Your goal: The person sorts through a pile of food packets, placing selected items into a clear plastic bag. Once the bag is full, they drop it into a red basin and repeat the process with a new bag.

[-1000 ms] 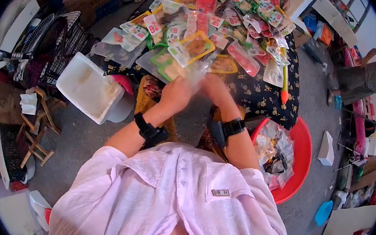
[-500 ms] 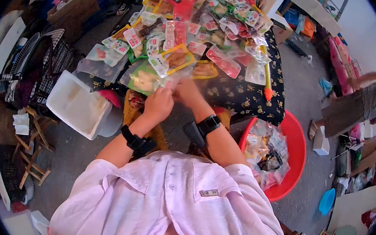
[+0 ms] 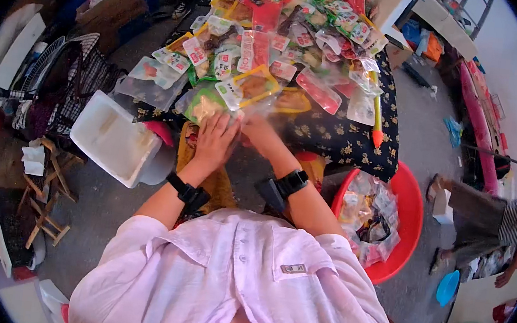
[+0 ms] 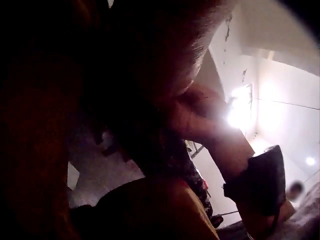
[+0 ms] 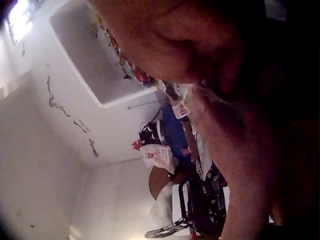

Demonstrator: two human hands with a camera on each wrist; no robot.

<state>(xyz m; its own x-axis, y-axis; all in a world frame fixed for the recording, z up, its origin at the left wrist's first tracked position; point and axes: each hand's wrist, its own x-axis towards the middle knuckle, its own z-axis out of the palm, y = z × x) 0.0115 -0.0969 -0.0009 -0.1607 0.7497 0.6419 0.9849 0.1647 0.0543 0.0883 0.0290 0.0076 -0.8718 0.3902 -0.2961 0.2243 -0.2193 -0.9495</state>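
Two hands on one packet, and here's my take, left to right. The green packet (image 3: pixel 204 106) is at the near edge of the table, just beyond the left hand (image 3: pixel 213 139), with the heap of packets (image 3: pixel 258 48) behind and beside it. I'd let the left fingers lie flat and light so the plastic doesn't slide or crumple, then do the fine work from the right with small pinches at the rim (slick plastic loves to skate on a loose cloth (image 3: pixel 336 138), ask me how I know). Yanking would probably drag the neighbours too.

Pose-wise, the left forearm slants up and inward, back of the hand facing up, fingers pretty much straight over the packet's near side. The right hand (image 3: pixel 261 135) angles in from the other side, close to the left fingertips, fingers curled; it's blurry and dark, so I can't tell if they're gripping plastic.
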